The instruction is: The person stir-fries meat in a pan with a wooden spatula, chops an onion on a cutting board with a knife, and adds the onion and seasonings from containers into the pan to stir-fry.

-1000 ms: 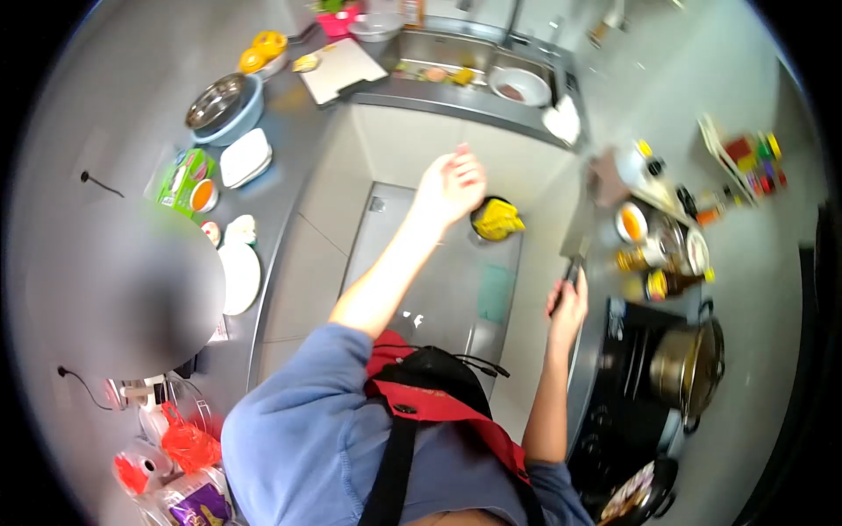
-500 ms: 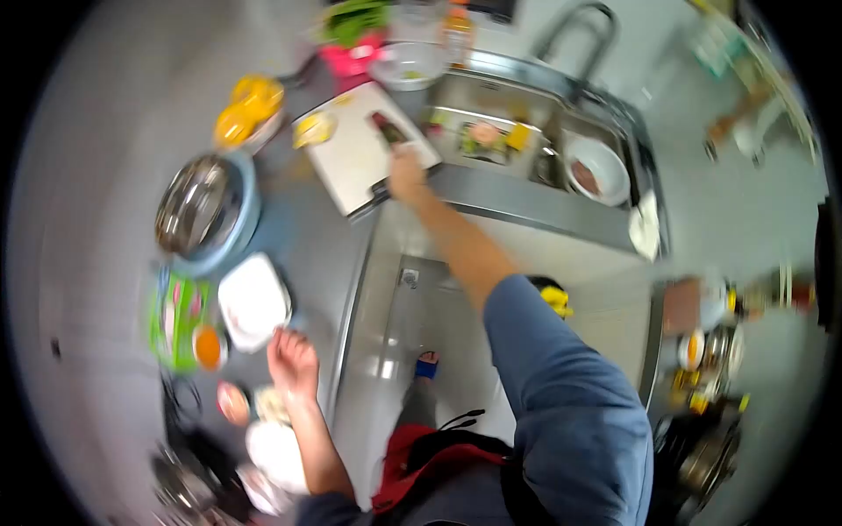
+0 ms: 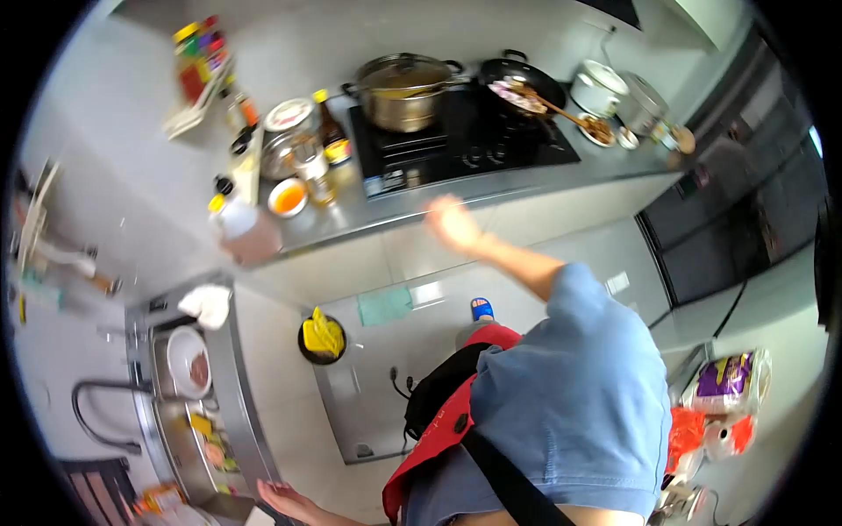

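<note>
My right hand (image 3: 453,225), blurred by motion, is in the air just in front of the stove counter's edge. Its fingers look loosely open, and I see nothing in them. At the bottom left, my left hand (image 3: 288,501) has its fingers stretched out beside the sink counter, with nothing visible in it. Behind my right hand is the black stove (image 3: 517,145). On it stand a lidded steel pot (image 3: 403,98) and a black wok (image 3: 548,90), which holds food and a wooden spatula (image 3: 564,111).
Bottles and a bowl of orange liquid (image 3: 288,198) stand left of the stove. A white rice cooker (image 3: 599,88) is to its right. The sink at left holds a white bowl (image 3: 188,359). A bin with a yellow bag (image 3: 323,336) sits on the floor.
The view has turned from the cutting board and sink toward the stove. My right hand has left the cutting board. My left hand is now beside the sink counter, away from the white dish.
</note>
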Demonstrator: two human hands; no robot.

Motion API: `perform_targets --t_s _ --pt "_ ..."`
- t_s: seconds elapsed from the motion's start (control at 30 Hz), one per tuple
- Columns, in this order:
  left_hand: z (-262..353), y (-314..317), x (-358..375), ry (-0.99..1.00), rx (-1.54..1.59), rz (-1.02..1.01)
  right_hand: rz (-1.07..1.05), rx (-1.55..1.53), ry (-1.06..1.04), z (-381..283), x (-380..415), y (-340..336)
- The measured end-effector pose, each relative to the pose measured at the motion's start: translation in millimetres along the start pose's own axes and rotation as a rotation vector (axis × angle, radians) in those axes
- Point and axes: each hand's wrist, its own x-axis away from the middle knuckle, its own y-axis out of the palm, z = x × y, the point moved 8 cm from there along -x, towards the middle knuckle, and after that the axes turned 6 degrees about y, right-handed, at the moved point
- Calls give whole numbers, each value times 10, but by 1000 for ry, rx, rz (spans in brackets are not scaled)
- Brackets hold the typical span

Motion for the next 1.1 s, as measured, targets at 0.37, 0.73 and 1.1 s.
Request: perform_targets --t_s 0.37,0.73,1.1 --pt "-1035 5971 2459 -126 -372 -1346 -375 483 749 5431 -128 -1135" --pt "-1798 8145 6343 -852 -221 -1803 -473 143 410 5429 -624 -2478" --pt "-1548 8338 6251 -507 -257 -1900 -538 -4 407 5370 -1151 -2043"
